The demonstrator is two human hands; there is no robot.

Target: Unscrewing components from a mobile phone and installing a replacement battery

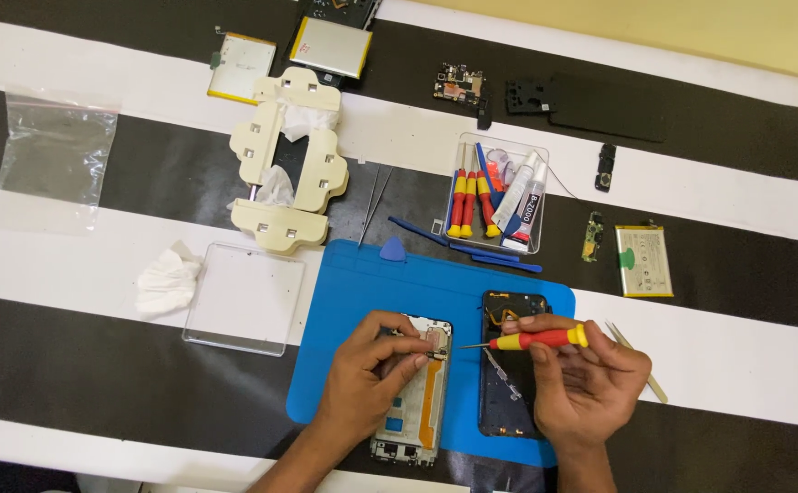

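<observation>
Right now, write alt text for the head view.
On a blue mat, the left hand steadies an opened phone frame while the right hand aims a red-and-yellow screwdriver at it. Another dark phone body lies alongside.

Two bare forearms enter from the lower edge and angle inward toward each other. The left hand (pixel 367 370) lies palm-down, knuckles up, its fingers (pixel 408 345) curled and pinched together at the tips. The right hand (pixel 586 379) is raised slightly, palm turned inward, thumb and fingers closed in a light pinch, wrist bent.
</observation>
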